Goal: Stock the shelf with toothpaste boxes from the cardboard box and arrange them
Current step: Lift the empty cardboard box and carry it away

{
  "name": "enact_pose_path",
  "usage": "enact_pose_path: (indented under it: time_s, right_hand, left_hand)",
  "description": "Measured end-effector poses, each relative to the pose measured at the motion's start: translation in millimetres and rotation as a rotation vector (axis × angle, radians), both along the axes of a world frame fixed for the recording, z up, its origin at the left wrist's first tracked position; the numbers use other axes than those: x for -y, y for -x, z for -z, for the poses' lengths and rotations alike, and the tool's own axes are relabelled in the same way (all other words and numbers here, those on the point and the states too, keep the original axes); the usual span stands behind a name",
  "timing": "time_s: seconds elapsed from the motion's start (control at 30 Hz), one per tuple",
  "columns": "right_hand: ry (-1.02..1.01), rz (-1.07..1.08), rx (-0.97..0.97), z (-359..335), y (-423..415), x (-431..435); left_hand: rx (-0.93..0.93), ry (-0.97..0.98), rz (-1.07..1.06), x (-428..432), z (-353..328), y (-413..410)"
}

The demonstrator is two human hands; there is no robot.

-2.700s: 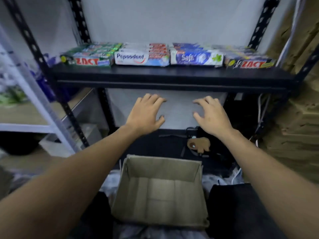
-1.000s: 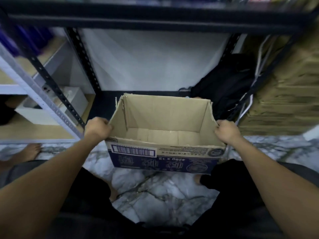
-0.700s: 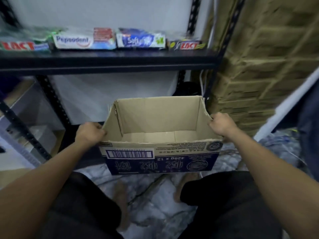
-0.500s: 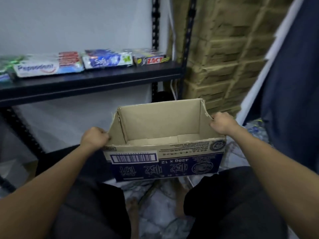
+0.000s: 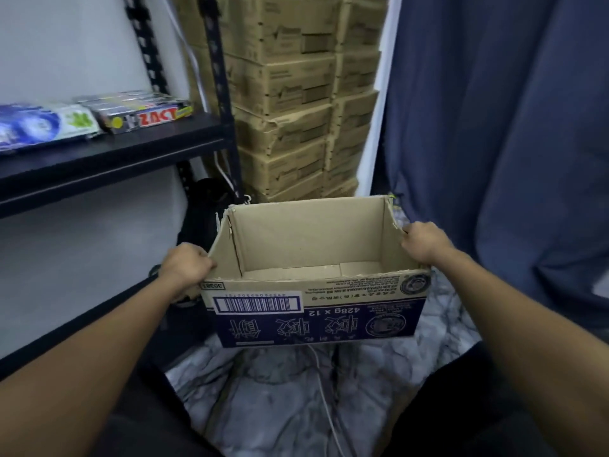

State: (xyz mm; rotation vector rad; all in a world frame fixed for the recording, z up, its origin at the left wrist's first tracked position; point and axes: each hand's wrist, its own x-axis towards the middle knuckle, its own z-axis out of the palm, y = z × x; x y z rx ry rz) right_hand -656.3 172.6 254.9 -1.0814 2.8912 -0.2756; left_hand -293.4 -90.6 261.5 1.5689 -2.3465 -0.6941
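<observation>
Cardboard box (image 5: 313, 311): open at the top, printed front wall facing the person (the print reads upside down). It is held between both hands and, as far as I can tell, lifted off the marbled floor (image 5: 280, 390). The part of its inside that shows holds nothing.
Left hand (image 5: 186, 267): fingers curled over the top edge of the box's left wall, gripping it.
Right hand (image 5: 425, 242): clenched round the top edge of the right wall, near the torn far corner.
Toothpaste boxes (image 5: 145, 115): lying flat in rows on the black shelf (image 5: 108, 156) at the upper left, fronts facing out, well apart from the cardboard box.
Surroundings: stacked brown cartons (image 5: 296, 94) behind the box, a blue curtain (image 5: 494, 127) to the right, a thin white cable (image 5: 326, 400) on the floor below.
Step in hand: probably clearing the empty box away. Stocking looks nearly or wholly done, with perhaps only tidying of the rows left.
Doing it well: carry the box level with an equal pull on both walls, since thin walls without flaps bend inward easily. If it sags, grip lower or slide one hand under the base. Choose a spot beside the cartons that leaves the shelf front free, and lower the box flat instead of dropping it.
Watch for: the cable underfoot, the shelf's upright post (image 5: 219, 94) near the box's far left corner, and the torn corner, which may rip further under a hard pinch.
</observation>
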Motion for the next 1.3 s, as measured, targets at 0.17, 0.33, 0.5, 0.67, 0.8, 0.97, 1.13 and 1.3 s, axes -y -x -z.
enact_pose_path:
  time_s: [0.17,0.33,0.5,0.67,0.8,0.97,1.13,1.3]
  right_hand:
    - [0.006,0.093,0.055,20.7,21.1,-44.8]
    - [-0.008,0.214,0.114,47.5,34.9,-70.7]
    - [-0.074,0.287,0.192,86.8,40.3,-70.8]
    - [-0.172,0.337,0.299,137.7,46.0,-74.1]
    - [-0.171,0.373,0.378,188.5,46.7,-87.0]
    - [-0.184,0.398,0.414,238.8,43.0,-111.1]
    - [-0.088,0.461,0.386,255.6,42.2,-126.4]
    - [-0.017,0.558,0.277,254.2,42.4,-123.5]
  left_hand:
    - [0.023,-0.049,0.084,-7.7,10.9,49.5]
    - [0.101,-0.056,0.164,-16.8,31.4,94.6]
    - [0.217,-0.064,0.210,-10.4,65.4,129.0]
    - [0.307,-0.109,0.308,6.2,117.2,154.6]
    - [0.390,-0.117,0.373,17.6,161.5,170.5]
    - [0.455,-0.100,0.512,10.2,195.4,201.2]
    - [0.454,-0.029,0.572,3.4,214.9,236.5]
    - [0.293,-0.030,0.443,4.7,223.0,259.8]
